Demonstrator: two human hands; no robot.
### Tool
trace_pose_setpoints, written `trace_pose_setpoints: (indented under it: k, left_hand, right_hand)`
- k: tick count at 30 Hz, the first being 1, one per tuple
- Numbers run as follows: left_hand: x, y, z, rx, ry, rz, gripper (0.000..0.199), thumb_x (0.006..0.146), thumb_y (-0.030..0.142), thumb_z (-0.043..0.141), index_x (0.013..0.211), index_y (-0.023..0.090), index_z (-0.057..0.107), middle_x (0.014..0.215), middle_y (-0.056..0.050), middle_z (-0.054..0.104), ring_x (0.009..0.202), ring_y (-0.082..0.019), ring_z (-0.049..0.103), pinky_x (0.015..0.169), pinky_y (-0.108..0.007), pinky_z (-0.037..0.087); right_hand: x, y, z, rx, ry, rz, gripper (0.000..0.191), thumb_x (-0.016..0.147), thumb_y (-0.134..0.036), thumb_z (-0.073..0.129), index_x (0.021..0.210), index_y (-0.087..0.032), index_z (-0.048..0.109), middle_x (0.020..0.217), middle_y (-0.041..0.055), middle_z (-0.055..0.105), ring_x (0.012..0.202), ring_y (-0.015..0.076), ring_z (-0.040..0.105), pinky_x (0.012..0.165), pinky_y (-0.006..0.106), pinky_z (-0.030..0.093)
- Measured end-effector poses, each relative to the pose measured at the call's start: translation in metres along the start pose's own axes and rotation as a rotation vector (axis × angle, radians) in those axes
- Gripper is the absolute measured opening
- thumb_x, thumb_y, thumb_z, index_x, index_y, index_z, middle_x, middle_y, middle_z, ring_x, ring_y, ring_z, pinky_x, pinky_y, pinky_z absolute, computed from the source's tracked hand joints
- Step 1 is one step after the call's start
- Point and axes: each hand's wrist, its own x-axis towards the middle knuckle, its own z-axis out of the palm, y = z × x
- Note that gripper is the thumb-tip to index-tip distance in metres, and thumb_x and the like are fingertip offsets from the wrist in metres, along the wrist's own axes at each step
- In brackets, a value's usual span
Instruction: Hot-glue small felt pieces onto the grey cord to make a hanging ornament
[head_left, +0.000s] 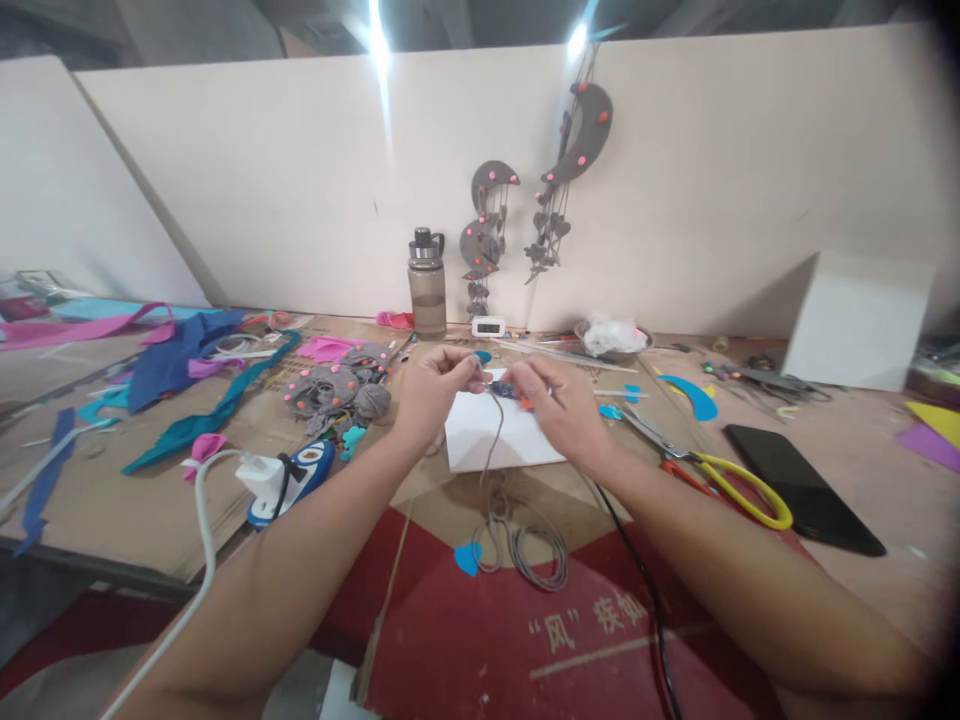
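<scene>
My left hand (435, 392) is closed in a pinch on a thin grey cord (495, 430) above a white sheet (472, 440). From the fingertips the cord hangs to a loose coil (541, 560) on the red cardboard. A small blue piece (482, 357) shows just behind my left fingertips. My right hand (561, 402) is closed too, close to the left, its fingertips pressed together; what they hold is too small to make out. Dark blue and orange bits show by its fingers. A blue heart (468, 558) lies beside the coil.
Scissors (739, 490) with a yellow handle and a black phone (802, 490) lie at right. Grey felt moons (330, 390) and coloured felt strips (217, 410) cover the left side. A bottle (428, 290) stands behind. A white cable (206, 540) crosses my left arm.
</scene>
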Motion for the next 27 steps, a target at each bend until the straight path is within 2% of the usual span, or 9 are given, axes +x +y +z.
trace_pose_setpoints:
  k: [3, 5, 7, 9, 12, 16, 20, 23, 27]
  left_hand:
    - [0.003, -0.001, -0.002, -0.076, 0.016, -0.048, 0.026, 0.068, 0.035, 0.071, 0.078, 0.012, 0.062, 0.068, -0.003, 0.066, 0.064, -0.014, 0.065, 0.058, -0.025, 0.051]
    - [0.004, -0.001, -0.003, -0.101, 0.028, -0.07, 0.027, 0.068, 0.035, 0.071, 0.077, 0.012, 0.063, 0.068, -0.003, 0.066, 0.064, -0.013, 0.065, 0.057, -0.023, 0.051]
    - [0.005, 0.0, -0.004, -0.132, 0.031, -0.08, 0.026, 0.067, 0.034, 0.072, 0.078, 0.012, 0.063, 0.069, -0.002, 0.065, 0.064, -0.012, 0.064, 0.057, -0.022, 0.051]
    - [0.006, 0.001, -0.004, -0.156, 0.032, -0.083, 0.026, 0.065, 0.033, 0.073, 0.077, 0.012, 0.063, 0.069, -0.001, 0.065, 0.063, -0.012, 0.064, 0.057, -0.022, 0.051]
    - [0.007, 0.001, -0.005, -0.173, 0.033, -0.079, 0.026, 0.064, 0.032, 0.074, 0.076, 0.012, 0.062, 0.07, -0.001, 0.065, 0.063, -0.011, 0.064, 0.057, -0.023, 0.051]
    - [0.008, 0.0, -0.005, -0.2, 0.043, -0.101, 0.026, 0.064, 0.031, 0.073, 0.076, 0.011, 0.062, 0.068, -0.002, 0.065, 0.063, -0.011, 0.063, 0.061, -0.024, 0.052]
    - [0.01, -0.002, -0.007, -0.232, 0.059, -0.118, 0.025, 0.064, 0.028, 0.074, 0.076, 0.011, 0.062, 0.067, -0.003, 0.066, 0.063, -0.012, 0.064, 0.063, -0.025, 0.053]
    - [0.013, -0.003, -0.009, -0.257, 0.072, -0.105, 0.025, 0.063, 0.027, 0.076, 0.075, 0.01, 0.062, 0.066, -0.003, 0.066, 0.063, -0.013, 0.065, 0.063, -0.026, 0.053]
    - [0.018, -0.008, -0.014, -0.269, 0.08, -0.083, 0.026, 0.062, 0.028, 0.077, 0.076, 0.011, 0.063, 0.068, -0.003, 0.065, 0.065, -0.014, 0.066, 0.061, -0.026, 0.054]
  right_hand:
    - [0.011, 0.022, -0.013, -0.251, 0.05, 0.111, 0.029, 0.091, -0.037, 0.04, 0.083, -0.017, 0.06, 0.074, 0.0036, 0.061, 0.068, 0.0148, 0.053, 0.063, 0.026, 0.036]
    - [0.013, 0.039, -0.017, -0.501, -0.076, 0.226, 0.029, 0.088, -0.038, 0.043, 0.081, -0.015, 0.061, 0.076, 0.0079, 0.064, 0.07, 0.0175, 0.056, 0.064, 0.028, 0.036]
    - [0.011, 0.055, -0.015, -0.704, -0.25, 0.366, 0.039, 0.087, -0.045, 0.045, 0.08, -0.012, 0.063, 0.08, 0.0153, 0.067, 0.075, 0.0225, 0.06, 0.064, 0.03, 0.037]
    - [0.005, 0.067, -0.008, -0.788, -0.407, 0.445, 0.051, 0.084, -0.055, 0.046, 0.087, -0.008, 0.065, 0.089, 0.0218, 0.067, 0.082, 0.0271, 0.063, 0.065, 0.032, 0.039]
    - [-0.001, 0.08, 0.004, -0.809, -0.467, 0.505, 0.051, 0.081, -0.052, 0.052, 0.099, -0.006, 0.063, 0.1, 0.025, 0.066, 0.089, 0.0292, 0.064, 0.065, 0.031, 0.041]
    - [0.002, 0.085, 0.008, -0.671, -0.407, 0.586, 0.033, 0.076, -0.037, 0.059, 0.095, -0.01, 0.064, 0.093, 0.0203, 0.069, 0.083, 0.0259, 0.066, 0.06, 0.028, 0.041]
    - [0.01, 0.083, 0.0, -0.502, -0.236, 0.63, 0.028, 0.071, -0.03, 0.059, 0.092, -0.012, 0.061, 0.083, 0.0138, 0.068, 0.071, 0.0217, 0.064, 0.053, 0.026, 0.039]
    - [0.015, 0.076, -0.004, -0.36, -0.114, 0.598, 0.029, 0.068, -0.024, 0.058, 0.095, -0.014, 0.057, 0.082, 0.0082, 0.066, 0.069, 0.0177, 0.061, 0.054, 0.024, 0.039]
    - [0.015, 0.057, -0.004, -0.09, -0.056, 0.584, 0.018, 0.074, -0.024, 0.051, 0.09, -0.017, 0.053, 0.069, 0.0007, 0.059, 0.058, 0.014, 0.058, 0.052, 0.024, 0.04]
